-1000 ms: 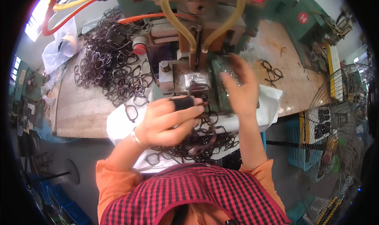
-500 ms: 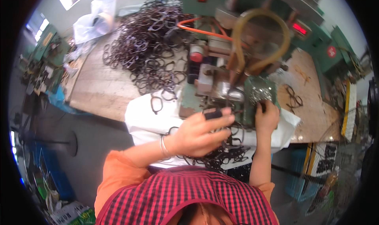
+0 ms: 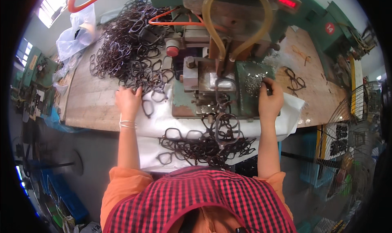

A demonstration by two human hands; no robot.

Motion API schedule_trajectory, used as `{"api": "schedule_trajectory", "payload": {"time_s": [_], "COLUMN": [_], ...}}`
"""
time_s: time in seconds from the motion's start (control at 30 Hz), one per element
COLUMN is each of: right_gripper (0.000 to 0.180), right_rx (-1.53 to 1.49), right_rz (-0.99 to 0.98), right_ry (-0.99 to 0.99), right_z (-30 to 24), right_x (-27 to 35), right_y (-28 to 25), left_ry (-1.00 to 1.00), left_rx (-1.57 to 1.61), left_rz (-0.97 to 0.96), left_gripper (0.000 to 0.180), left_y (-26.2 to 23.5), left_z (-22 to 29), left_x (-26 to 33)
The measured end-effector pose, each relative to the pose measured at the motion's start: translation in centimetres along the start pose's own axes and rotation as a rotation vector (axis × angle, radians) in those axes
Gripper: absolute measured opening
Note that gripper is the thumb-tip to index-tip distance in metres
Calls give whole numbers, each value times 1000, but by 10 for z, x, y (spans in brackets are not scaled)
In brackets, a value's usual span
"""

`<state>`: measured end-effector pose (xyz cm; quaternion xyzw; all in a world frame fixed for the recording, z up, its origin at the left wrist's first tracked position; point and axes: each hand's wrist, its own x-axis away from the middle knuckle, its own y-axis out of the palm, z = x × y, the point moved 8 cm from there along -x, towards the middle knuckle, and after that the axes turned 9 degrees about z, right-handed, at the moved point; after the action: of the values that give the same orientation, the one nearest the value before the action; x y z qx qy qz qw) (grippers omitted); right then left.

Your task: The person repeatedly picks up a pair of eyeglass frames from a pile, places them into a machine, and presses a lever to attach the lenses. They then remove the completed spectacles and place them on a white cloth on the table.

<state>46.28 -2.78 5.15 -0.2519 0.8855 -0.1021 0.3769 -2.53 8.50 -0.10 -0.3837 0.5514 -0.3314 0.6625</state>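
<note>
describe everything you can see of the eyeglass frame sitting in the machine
The eyeglass frame is dark brown, plastic-looking, with two open rims and no lenses. It stands on the green machine, on the metal fixture under the yellowish hoses, and looks clamped there. Neither hand touches it: the left hand rests on the pile of frames to its left, the right hand beside the tray of small metal parts. More frames hang below it.

Wooden workbench (image 3: 87, 106), bright window (image 3: 51, 2), perhaps concrete floor (image 3: 87, 159)
</note>
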Motion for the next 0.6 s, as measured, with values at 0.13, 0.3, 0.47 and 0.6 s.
{"api": "schedule_trajectory", "payload": {"time_s": [0.13,0.3,0.47,0.6], "right_gripper": [15,16,19,44], "right_rx": [145,-26,-457,-571], "right_rz": [44,16,-398,-429], "right_ry": [-46,182,47,291], "right_z": [2,-1,-102,-107], "right_x": [18,26,-10,-7], "right_y": [-48,-78,-5,41], "left_ry": [61,69,-287,-265], "left_rx": [230,499,1311,1632], "left_rz": [78,83,-236,-131], "left_gripper": [29,24,17,7], "left_y": [7,-50,-43,-31], "left_z": [12,52,81,89], "left_x": [13,12,-6,-3]}}
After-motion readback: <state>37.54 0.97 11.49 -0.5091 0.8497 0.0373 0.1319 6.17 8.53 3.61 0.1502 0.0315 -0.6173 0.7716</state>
